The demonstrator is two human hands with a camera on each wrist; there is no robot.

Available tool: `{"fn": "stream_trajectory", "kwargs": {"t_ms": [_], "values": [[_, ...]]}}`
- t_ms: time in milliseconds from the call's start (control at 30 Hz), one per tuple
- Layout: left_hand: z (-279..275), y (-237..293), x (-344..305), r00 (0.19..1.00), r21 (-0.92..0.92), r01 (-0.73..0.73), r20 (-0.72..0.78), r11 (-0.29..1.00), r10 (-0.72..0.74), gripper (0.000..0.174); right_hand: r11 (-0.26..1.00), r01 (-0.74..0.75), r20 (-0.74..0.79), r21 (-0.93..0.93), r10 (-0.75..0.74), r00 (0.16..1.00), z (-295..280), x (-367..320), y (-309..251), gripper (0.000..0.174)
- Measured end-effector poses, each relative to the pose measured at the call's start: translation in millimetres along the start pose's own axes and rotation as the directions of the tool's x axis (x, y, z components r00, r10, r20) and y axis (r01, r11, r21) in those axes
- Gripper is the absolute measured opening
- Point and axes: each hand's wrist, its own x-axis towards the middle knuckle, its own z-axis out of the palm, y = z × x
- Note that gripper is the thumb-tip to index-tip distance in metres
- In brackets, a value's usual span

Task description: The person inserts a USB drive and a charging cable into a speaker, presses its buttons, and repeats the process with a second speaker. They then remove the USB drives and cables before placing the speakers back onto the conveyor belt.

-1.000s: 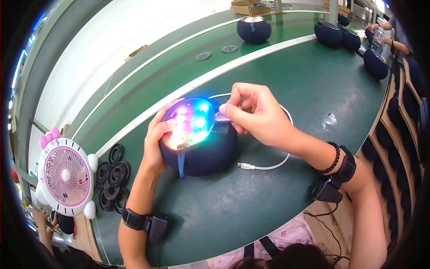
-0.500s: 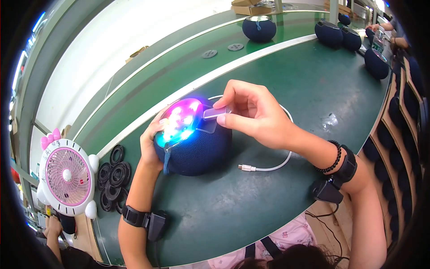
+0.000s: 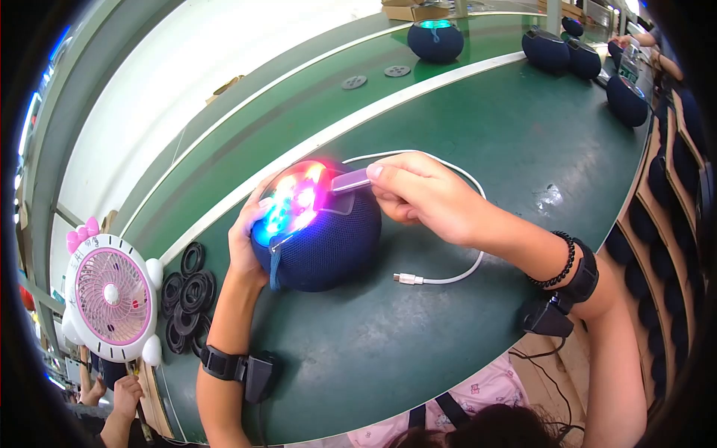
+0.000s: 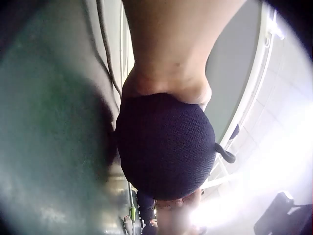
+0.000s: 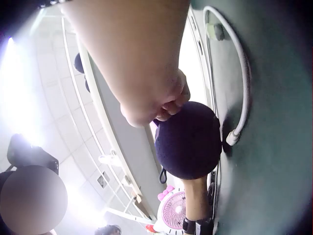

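A round dark blue fabric speaker (image 3: pixel 328 254) sits tilted on the green table, its top glowing red, pink and blue. A blue strap loop (image 3: pixel 275 265) hangs from its front. My left hand (image 3: pixel 246 239) grips the speaker's left side, its far fingers hidden behind it. My right hand (image 3: pixel 429 194) pinches a flat silvery stick (image 3: pixel 349 181) between thumb and fingers, its far end at the right edge of the glowing top. A clear flap (image 3: pixel 342 203) stands out just below the stick. In the right wrist view, the right fingers (image 5: pixel 171 108) lie close over the speaker (image 5: pixel 190 142).
A white cable (image 3: pixel 448 281) loops on the table right of the speaker. Black rings (image 3: pixel 196 290) and a pink-white fan (image 3: pixel 112 293) stand left. Beyond the white rail are flat discs (image 3: pixel 354 82) and another speaker (image 3: pixel 435 43). More speakers (image 3: pixel 626 101) stand far right, near another person's hands.
The speaker has shifted left and tilted. My right hand has drawn back, so more of the stick shows. The discs and speaker beyond the rail have slid right.
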Motion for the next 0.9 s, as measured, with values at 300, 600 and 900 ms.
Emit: {"fn": "stream_trajectory", "kwargs": {"t_ms": [300,600,900], "values": [[2.9,3.7,5.3,0.988,0.105,-0.097,0.133,0.990,0.083,0.078,0.945,-0.279,0.156,0.171,0.253,0.955,-7.7,-3.9,-18.3,0.030],[6.8,5.9,1.5,0.986,0.131,-0.141,0.113,0.981,0.126,0.065,0.932,-0.308,0.139,0.191,0.285,0.949,-2.9,-4.5,-16.3,0.029],[-6.7,13.3,5.6,0.983,0.264,-0.181,0.020,0.947,0.182,0.057,0.517,-0.016,0.249,-0.856,0.438,0.864,-19.4,-10.9,-38.3,0.047]]}}
